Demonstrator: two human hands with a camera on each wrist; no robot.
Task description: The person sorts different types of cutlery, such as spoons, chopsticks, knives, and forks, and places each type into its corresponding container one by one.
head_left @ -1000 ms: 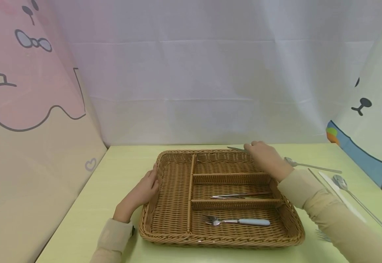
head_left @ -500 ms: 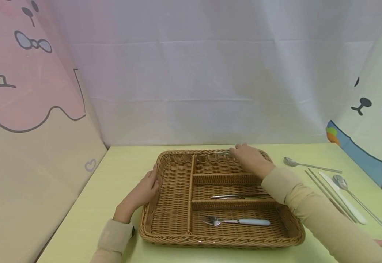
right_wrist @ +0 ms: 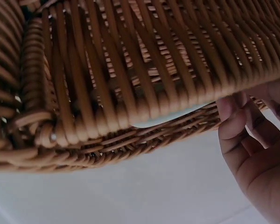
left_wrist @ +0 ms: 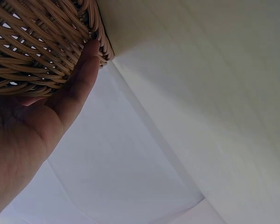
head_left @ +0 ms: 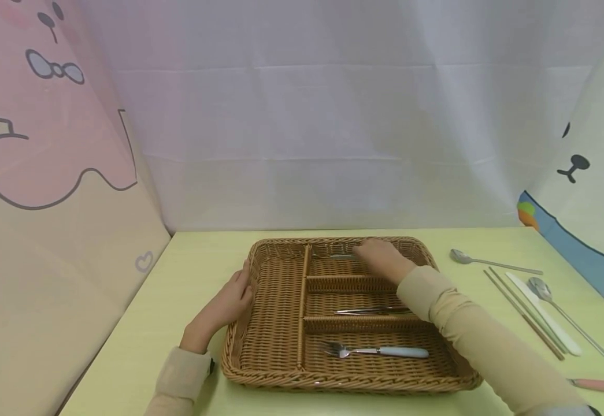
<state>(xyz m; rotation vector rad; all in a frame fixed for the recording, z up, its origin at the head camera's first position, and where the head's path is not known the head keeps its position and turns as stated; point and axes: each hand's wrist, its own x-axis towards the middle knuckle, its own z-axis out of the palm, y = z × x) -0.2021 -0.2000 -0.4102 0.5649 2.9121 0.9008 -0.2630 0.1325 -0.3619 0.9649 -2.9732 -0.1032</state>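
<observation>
In the far compartment on the right side of the brown woven wicker basket (head_left: 300, 312), we see a slim pale-green utensil (head_left: 342, 256) pinched in the right hand (head_left: 382, 258), while the left hand (head_left: 228, 303) lies unclenched, fingers extended against the left wall. We note thin silvery metal utensils (head_left: 366, 311) in the middle compartment and a pale-blue-handled metal fork (head_left: 374, 351) in the near one. On the yellow-green table (head_left: 203, 254), right of the basket, we record two metal spoons (head_left: 489, 264), two slim brownish chopsticks (head_left: 523, 315), a flat white utensil (head_left: 547, 314) and a pink-handled one (head_left: 603, 386).
</observation>
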